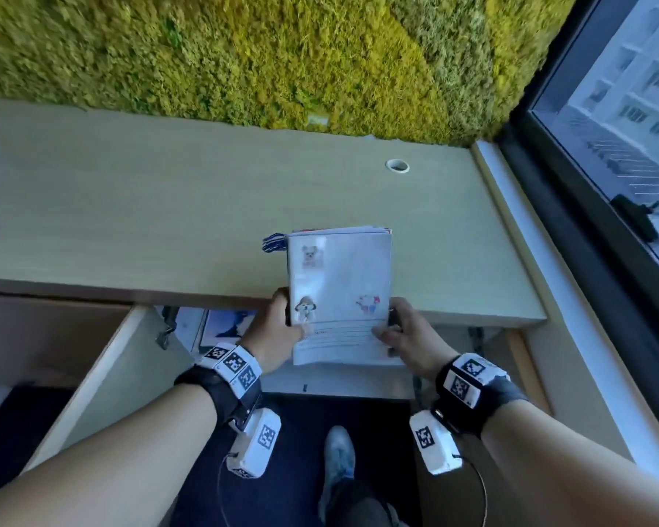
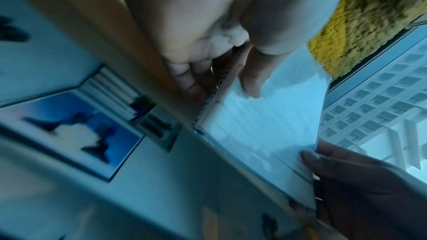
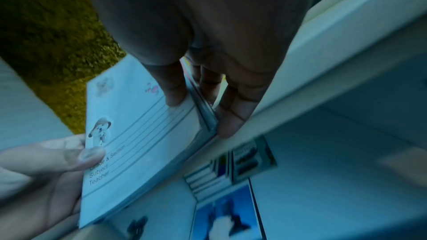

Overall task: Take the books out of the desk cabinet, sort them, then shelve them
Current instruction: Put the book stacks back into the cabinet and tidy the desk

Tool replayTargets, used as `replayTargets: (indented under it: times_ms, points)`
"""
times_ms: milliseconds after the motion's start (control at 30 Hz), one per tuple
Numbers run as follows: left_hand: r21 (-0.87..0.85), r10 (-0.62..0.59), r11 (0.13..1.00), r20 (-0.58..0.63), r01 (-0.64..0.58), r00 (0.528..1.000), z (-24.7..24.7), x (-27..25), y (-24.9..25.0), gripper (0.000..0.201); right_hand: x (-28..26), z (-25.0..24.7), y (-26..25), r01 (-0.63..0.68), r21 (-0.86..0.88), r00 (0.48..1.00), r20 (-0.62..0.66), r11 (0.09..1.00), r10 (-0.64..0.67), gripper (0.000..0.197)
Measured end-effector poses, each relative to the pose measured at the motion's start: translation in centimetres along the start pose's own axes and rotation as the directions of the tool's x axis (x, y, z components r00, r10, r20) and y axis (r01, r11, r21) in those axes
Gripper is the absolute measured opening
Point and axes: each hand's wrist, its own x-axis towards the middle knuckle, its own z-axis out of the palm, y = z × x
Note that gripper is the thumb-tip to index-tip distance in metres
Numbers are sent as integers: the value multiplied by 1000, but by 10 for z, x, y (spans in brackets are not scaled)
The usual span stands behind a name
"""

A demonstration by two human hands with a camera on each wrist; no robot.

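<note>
A stack of thin books (image 1: pixel 341 294), topped by a white notebook with puppy stickers and ruled lines, hangs over the front edge of the desk (image 1: pixel 130 207). My left hand (image 1: pixel 278 329) grips its left side, thumb on the cover and fingers underneath. On the other side my right hand (image 1: pixel 400 332) grips the stack the same way. Blue bookmark cords stick out at the stack's far left corner. In the wrist views the stack (image 2: pixel 261 130) (image 3: pixel 138 134) shows between both thumbs. More books (image 1: pixel 225 329) (image 3: pixel 224 189) lie inside the cabinet below, one with a blue cover.
The cabinet door (image 1: pixel 103 378) stands open to the left under the desk. A cable hole (image 1: pixel 397 166) sits at the desk's back right. A moss wall (image 1: pixel 244 58) rises behind, a window (image 1: pixel 617 119) on the right. My shoe (image 1: pixel 339 458) is on dark carpet.
</note>
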Motion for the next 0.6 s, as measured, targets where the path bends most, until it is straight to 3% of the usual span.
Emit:
replayTargets:
  times_ms: [133, 267, 433, 600]
  points:
    - [34, -132, 991, 93, 129, 987, 27, -46, -72, 46, -50, 52, 58, -165, 24, 984, 68, 986, 163, 31]
    - [97, -258, 965, 188, 243, 948, 54, -56, -127, 31, -70, 93, 108, -346, 69, 933, 128, 936, 336, 26]
    - [79, -315, 949, 188, 305, 930, 88, 14, -175, 30, -11, 109, 162, -475, 133, 877, 159, 870, 454, 13]
    - [104, -229, 970, 82, 221, 970, 130, 125, -216, 33, 95, 106, 221, -441, 155, 897, 79, 884, 434, 21]
